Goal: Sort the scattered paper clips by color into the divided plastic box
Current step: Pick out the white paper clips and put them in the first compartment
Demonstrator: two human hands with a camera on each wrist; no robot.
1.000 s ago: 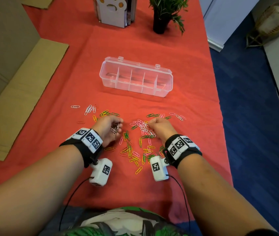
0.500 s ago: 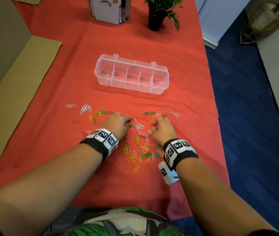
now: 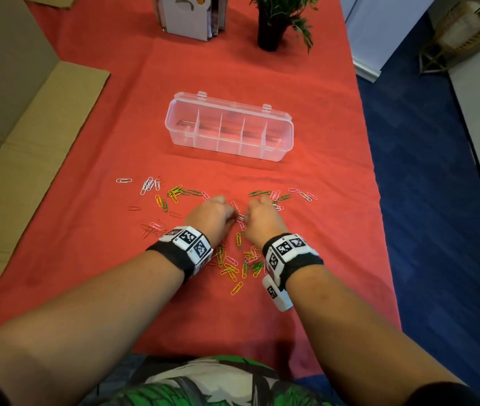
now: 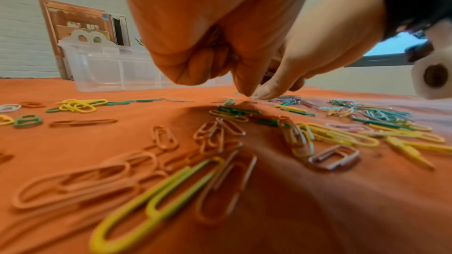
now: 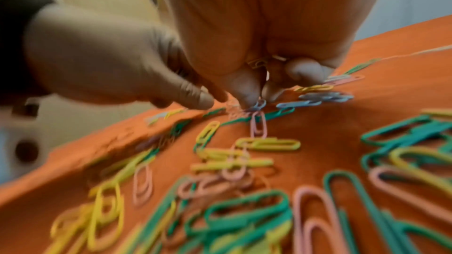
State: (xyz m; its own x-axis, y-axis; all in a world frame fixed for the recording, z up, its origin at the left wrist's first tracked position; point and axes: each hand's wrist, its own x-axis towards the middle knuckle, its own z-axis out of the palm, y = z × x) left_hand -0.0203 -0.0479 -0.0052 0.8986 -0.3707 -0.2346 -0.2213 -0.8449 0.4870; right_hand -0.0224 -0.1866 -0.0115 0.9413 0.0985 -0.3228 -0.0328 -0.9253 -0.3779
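Head view: red-covered counter [image 3: 92, 230]; cardboard [image 3: 27, 159] lies flat at its left edge
Left hand [image 3: 212, 216]: knuckles up, fingers curled; thumb and finger tips pinch down among the paper clips [image 3: 230, 266] at the centre of the scatter; what it grips, if anything, I cannot tell
Paper clips: yellow, green, pink, white and red, strewn across the cloth from left of the wrists to right of them
Right hand [image 3: 262, 219]: just beside the left one, fingers curled, several clips bunched in its palm
Divided plastic box [image 3: 230, 127]: clear, lid open, beyond the clips; compartments look bare
Far edge: card holder [image 3: 189, 16]; potted plant [image 3: 273, 22] to its right
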